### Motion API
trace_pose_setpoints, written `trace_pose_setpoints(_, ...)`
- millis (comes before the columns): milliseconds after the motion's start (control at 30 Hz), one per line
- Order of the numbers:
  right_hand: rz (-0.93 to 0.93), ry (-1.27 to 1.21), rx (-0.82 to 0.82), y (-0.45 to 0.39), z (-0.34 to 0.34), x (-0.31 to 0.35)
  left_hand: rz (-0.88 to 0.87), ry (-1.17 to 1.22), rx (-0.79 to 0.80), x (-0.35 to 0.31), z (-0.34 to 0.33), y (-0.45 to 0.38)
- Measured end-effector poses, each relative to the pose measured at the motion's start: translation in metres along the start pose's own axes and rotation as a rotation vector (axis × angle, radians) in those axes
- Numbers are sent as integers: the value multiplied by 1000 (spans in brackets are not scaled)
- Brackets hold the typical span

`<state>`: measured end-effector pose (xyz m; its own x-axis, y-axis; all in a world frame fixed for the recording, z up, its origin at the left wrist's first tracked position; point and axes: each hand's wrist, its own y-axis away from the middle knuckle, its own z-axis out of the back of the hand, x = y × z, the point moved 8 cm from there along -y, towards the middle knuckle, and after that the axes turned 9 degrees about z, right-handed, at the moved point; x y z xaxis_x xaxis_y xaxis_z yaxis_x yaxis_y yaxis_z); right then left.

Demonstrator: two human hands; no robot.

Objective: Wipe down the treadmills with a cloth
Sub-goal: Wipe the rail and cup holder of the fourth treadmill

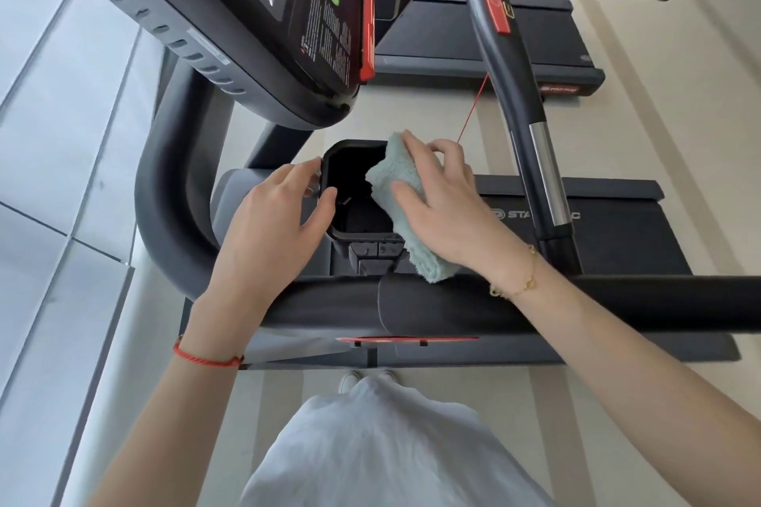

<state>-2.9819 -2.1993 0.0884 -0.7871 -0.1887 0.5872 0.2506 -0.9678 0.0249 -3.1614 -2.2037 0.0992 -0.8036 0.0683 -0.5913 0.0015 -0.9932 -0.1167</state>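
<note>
My right hand [442,204] lies flat on the pale green cloth [405,206], fingers spread and nearly straight, pressing it over the right rim of the black cup holder [350,193]; the cloth drapes from the holder's far right corner down to the padded front handlebar [453,307]. My left hand [274,226] steadies the holder's left edge, fingers loosely bent against the rim, thumb at the near left side. The treadmill console [255,25] overhangs the holder's far edge, crowding the space above it. A grey side handle [514,95] with a red tab runs down just right of my right hand, and a thin red cord [473,107] slants between them. A second treadmill's deck [473,41] lies beyond on the tiled floor [61,136].
</note>
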Motion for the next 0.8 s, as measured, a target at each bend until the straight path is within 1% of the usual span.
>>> trace_pose_setpoints(100,27,177,-102,12,1,10,-2,6,-1,-1,0,0)
trace_pose_setpoints(133,49,194,-147,15,4,11,-5,5,-2,-1,0,0)
trace_pose_setpoints(333,103,-43,-326,21,20,1,-10,1,2,1,0,0)
trace_pose_setpoints(400,121,-43,-362,27,25,3,-11,3,3,1,-1,-1)
trace_pose_setpoints(467,217,-4,-378,30,37,14,-13,8,7,2,-2,-1)
trace_pose_setpoints(500,299,6,-349,31,43,22,-19,11,9,2,-2,-1)
trace_pose_setpoints(533,387,-1,-277,31,45,31,-27,16,12,2,-2,-1)
trace_pose_setpoints(567,453,-19,-163,30,44,39,-34,24,15,2,-2,-1)
trace_pose_setpoints(633,481,1,121,25,24,49,-42,40,16,4,-2,-1)
trace_pose_setpoints(667,466,76,242,23,9,52,-41,45,14,5,-3,-2)
trace_pose_setpoints(700,454,193,324,20,-6,56,-35,49,12,6,-3,-2)
trace_pose_setpoints(733,452,310,359,18,-18,58,-28,54,12,8,-3,-2)
trace_pose_setpoints(800,463,440,347,15,-27,61,-23,60,18,9,-3,-2)
